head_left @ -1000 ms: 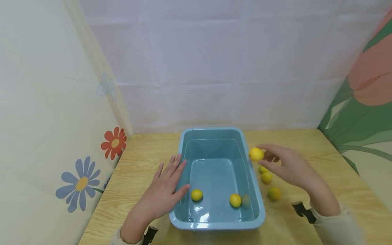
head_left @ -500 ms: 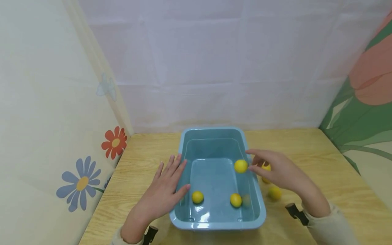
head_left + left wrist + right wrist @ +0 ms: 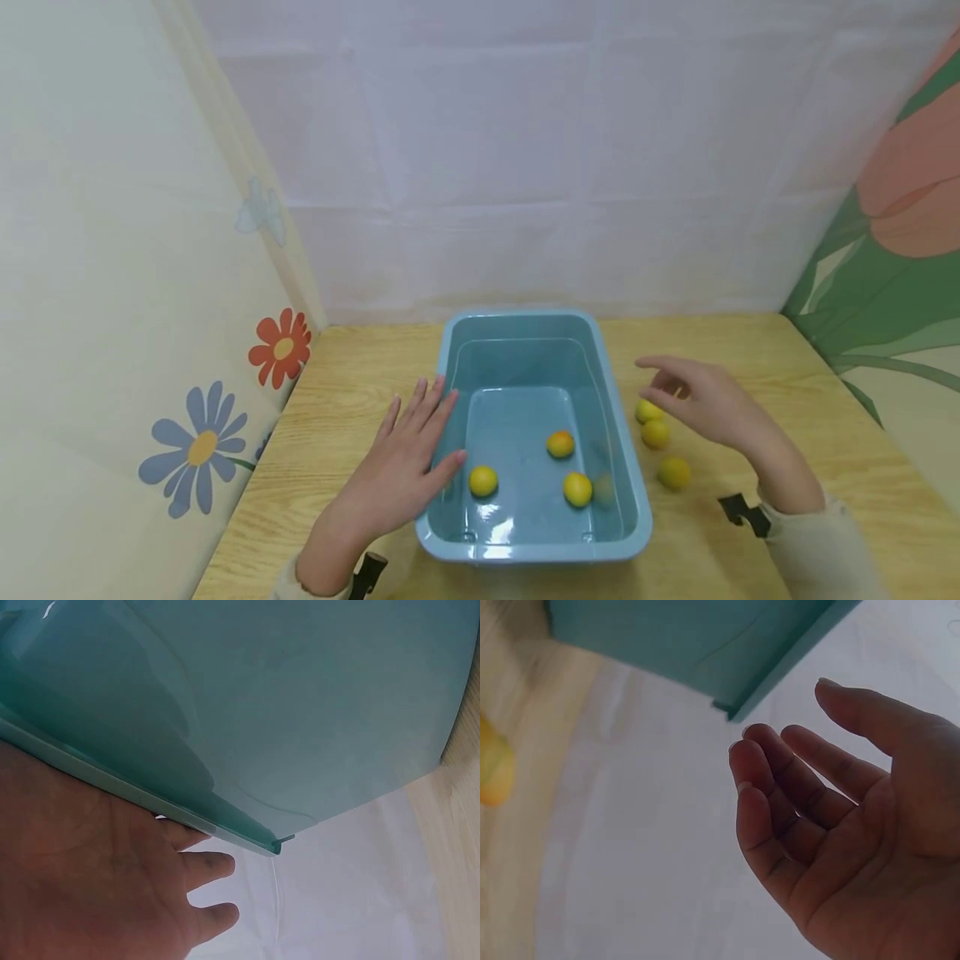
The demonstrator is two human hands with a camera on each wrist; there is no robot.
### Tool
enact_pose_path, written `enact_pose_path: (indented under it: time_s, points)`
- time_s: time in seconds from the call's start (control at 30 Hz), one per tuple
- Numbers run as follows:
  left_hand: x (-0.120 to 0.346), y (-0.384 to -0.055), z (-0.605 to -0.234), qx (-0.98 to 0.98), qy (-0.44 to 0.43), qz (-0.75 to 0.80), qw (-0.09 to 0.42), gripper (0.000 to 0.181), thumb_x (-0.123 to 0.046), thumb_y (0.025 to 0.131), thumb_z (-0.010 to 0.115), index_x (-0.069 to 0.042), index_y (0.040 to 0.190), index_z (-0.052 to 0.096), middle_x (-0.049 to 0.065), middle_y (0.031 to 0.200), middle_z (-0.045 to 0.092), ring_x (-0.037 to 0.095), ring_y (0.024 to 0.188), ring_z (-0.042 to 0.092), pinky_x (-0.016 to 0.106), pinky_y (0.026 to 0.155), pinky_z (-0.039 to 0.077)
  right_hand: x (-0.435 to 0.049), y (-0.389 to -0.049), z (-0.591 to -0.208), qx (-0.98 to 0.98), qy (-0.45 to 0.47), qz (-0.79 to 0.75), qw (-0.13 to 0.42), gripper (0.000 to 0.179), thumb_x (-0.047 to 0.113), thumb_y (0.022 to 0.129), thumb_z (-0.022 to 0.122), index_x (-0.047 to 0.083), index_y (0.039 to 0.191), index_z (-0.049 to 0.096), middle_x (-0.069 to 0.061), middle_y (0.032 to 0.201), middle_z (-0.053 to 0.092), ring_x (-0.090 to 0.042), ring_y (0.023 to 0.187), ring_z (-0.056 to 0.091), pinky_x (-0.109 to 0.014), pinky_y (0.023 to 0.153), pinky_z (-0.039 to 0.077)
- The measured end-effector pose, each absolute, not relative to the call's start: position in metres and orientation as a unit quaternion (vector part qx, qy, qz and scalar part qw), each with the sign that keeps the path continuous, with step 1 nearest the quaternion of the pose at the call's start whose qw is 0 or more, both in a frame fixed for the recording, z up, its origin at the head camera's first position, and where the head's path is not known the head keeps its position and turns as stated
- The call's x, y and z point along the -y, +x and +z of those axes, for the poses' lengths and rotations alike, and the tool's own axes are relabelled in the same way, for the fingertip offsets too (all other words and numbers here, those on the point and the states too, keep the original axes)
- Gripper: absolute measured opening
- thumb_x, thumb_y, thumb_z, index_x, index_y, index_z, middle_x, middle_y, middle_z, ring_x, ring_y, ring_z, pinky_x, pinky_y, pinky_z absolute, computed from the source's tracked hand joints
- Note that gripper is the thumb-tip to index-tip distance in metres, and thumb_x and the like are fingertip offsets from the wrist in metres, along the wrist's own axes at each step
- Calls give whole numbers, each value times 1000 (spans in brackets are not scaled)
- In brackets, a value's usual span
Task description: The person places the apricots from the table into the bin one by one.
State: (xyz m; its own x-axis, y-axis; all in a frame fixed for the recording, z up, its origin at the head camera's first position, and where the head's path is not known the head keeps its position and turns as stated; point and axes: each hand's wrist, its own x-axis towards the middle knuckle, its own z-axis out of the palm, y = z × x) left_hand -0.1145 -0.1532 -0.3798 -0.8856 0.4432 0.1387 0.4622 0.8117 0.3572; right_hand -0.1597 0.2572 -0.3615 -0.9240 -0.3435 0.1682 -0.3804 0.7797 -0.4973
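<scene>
A blue plastic basin (image 3: pixel 532 552) stands on the table with three small yellow citrus fruits in it: one at the left (image 3: pixel 483 481), another at the lower right (image 3: pixel 577 489), and an orange-tinged fruit (image 3: pixel 560 444) above that. My left hand (image 3: pixel 405 471) rests flat on the basin's left rim, fingers straight and spread; the left wrist view shows its palm (image 3: pixel 82 862) against the rim's underside. Off the basin's right side hovers my right hand (image 3: pixel 701 400), loosely curled with nothing in it. Below it three more fruits lie on the table, the nearest (image 3: pixel 674 473) greenish yellow.
The wood-patterned table (image 3: pixel 360 367) meets a white cloth backdrop (image 3: pixel 480 167) behind the basin. Flower-printed panels flank both sides, a left one (image 3: pixel 90 250) and a right one (image 3: pixel 915 333).
My right hand carried a yellow citrus fruit over the right rim, let it go into the basin, and drew back right. The left hand stayed in place.
</scene>
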Motion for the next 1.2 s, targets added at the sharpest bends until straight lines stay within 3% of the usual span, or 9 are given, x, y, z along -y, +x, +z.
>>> enact_pose_path:
  time_s: [0.3, 0.8, 1.2]
  points:
    - [154, -115, -381, 951, -239, -194, 24, 75, -58, 104, 41, -16, 163, 21, 3, 171, 6, 26, 157, 0, 61, 123, 4, -280, -179, -390, 942, 163, 292, -9, 44, 28, 99, 67, 4, 135, 61, -2, 98, 71, -18, 88, 65, -41, 76, 57]
    - [153, -115, -380, 952, -235, -197, 14, 75, -59, 104, 39, -16, 163, 22, 1, 171, 5, 27, 157, 1, 62, 122, 5, -298, -204, -442, 939, 79, 294, -161, 58, 39, 99, 64, 1, 141, 54, -13, 107, 68, -26, 94, 63, -45, 77, 55]
    - [153, -114, -379, 952, -231, -202, 13, 75, -58, 104, 40, -15, 162, 24, 1, 171, 6, 29, 157, 3, 63, 122, 6, -296, -216, -457, 942, 53, 281, -177, 58, 44, 99, 63, 2, 138, 57, -21, 115, 68, -32, 101, 64, -54, 86, 53]
